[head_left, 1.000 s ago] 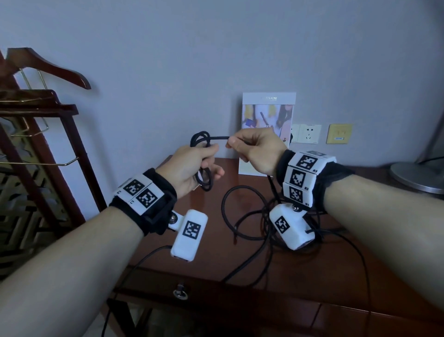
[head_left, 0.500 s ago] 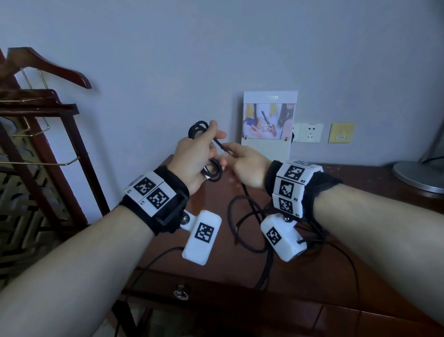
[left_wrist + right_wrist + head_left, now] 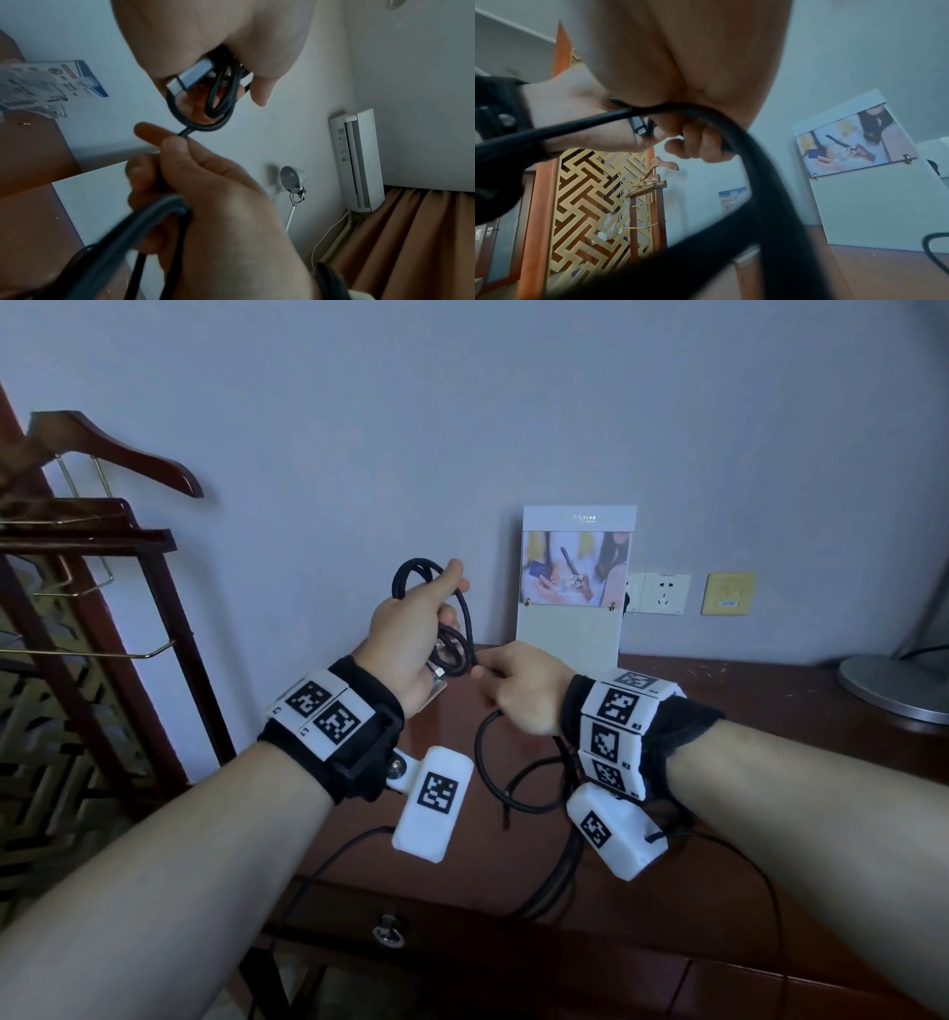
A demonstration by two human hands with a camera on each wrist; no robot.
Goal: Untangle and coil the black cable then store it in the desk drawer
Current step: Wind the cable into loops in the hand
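Note:
My left hand (image 3: 411, 629) grips a small coil of the black cable (image 3: 464, 618) above the desk's back left corner, thumb pressed on the loops. A silver plug (image 3: 191, 76) sticks out under that palm in the left wrist view. My right hand (image 3: 518, 683) pinches the cable (image 3: 185, 132) just below the coil, thumb against forefinger. From that hand the loose cable (image 3: 731, 130) drops in tangled loops (image 3: 493, 783) onto the wooden desk (image 3: 744, 706). The desk drawer (image 3: 462, 963) with its ring pull (image 3: 389, 934) is closed at the front edge.
A framed picture card (image 3: 575, 588) leans on the wall behind my hands, beside wall sockets (image 3: 665, 593). A lamp base (image 3: 893, 685) stands at the desk's far right. A wooden clothes stand with a hanger (image 3: 102, 546) is at the left.
My right hand came in from the coil's right side and dropped below it, sliding down the cable. The left hand rose slightly with the coil, which gained another loop.

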